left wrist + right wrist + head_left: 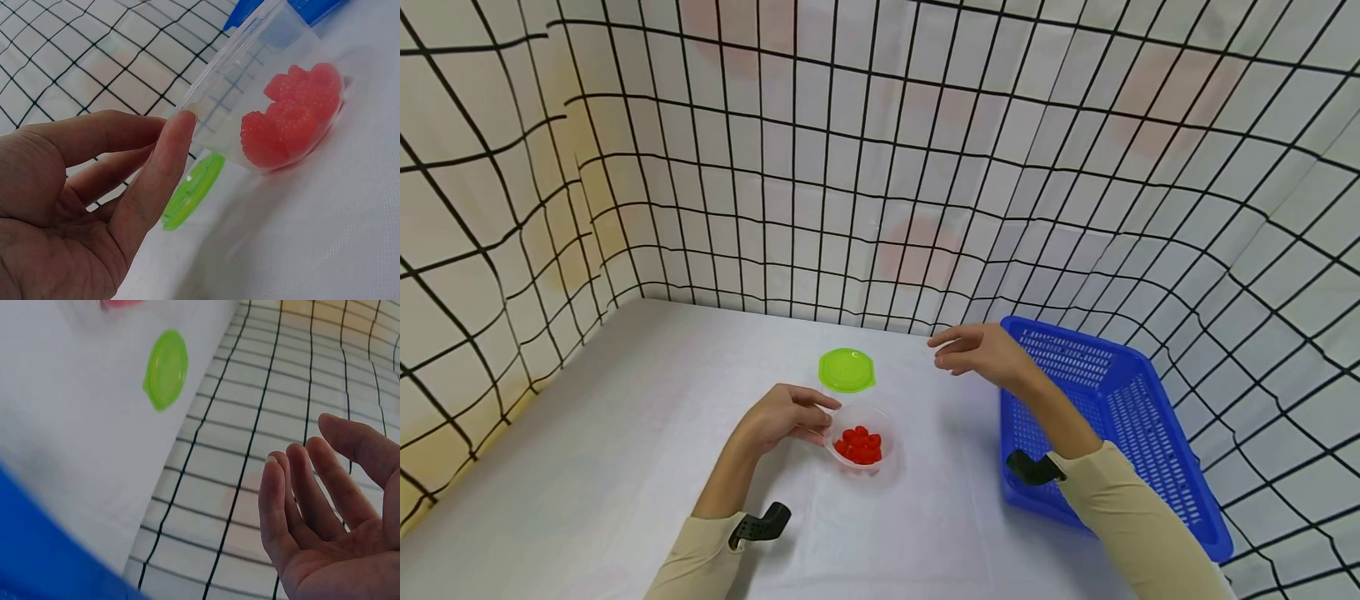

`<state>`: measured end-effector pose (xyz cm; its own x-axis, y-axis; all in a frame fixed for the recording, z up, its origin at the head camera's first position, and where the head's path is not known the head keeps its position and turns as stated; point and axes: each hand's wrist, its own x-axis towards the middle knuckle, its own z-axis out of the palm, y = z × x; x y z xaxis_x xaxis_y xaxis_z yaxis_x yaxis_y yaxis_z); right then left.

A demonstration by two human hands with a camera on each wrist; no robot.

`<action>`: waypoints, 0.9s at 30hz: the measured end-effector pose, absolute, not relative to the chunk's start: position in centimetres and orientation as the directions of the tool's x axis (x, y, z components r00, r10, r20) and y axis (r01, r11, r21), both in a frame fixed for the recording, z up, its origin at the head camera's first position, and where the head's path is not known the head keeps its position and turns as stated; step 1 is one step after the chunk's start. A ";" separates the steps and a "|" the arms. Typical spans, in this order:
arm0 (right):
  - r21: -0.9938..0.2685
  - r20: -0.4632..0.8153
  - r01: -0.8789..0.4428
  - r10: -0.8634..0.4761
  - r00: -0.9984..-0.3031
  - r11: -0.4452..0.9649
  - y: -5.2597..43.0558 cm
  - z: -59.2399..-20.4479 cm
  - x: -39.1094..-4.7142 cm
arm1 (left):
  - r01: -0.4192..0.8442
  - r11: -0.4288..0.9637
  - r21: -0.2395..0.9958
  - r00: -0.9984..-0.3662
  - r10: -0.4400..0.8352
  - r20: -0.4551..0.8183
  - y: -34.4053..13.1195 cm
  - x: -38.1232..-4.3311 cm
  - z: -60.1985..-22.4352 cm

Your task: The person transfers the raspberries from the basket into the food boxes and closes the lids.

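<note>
A clear plastic bowl (883, 423) holding several red raspberries (859, 447) stands on the white-covered table. At its left rim is my left hand (784, 417); in the left wrist view the thumb and forefinger pinch the rim, and the raspberries (294, 119) show through the wall. A bright green lid (847, 372) lies flat just behind the bowl. My right hand (976, 348) is raised near the back left corner of the blue basket. Its fingers are loosely bent, with nothing in them, as the right wrist view shows.
A blue perforated plastic basket (1060, 350) sits on the right of the table (647, 400), under my right forearm. Black wire grid panels (880, 167) with white cloth behind them enclose the table at the back and both sides.
</note>
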<state>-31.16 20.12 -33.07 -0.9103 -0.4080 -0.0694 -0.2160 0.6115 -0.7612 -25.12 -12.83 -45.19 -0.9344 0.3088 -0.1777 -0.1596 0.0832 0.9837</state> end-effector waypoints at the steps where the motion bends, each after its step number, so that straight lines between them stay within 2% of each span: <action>1: -0.758 -0.060 -0.215 -0.395 -0.917 0.615 20.7 -32.9 -31.2 | -0.161 0.084 0.983 -0.935 0.305 -0.179 -12.8 -25.1 -45.2; 17: -0.751 0.003 -0.159 -0.237 -0.971 0.641 28.5 -32.3 -33.5 | -0.161 0.084 0.983 -0.933 0.311 -0.179 -12.9 -25.1 -45.1; 27: -0.675 0.022 -0.120 -0.143 -0.989 0.728 32.2 -35.6 -35.5 | -0.165 0.079 0.983 -0.931 0.316 -0.182 -12.9 -25.0 -45.0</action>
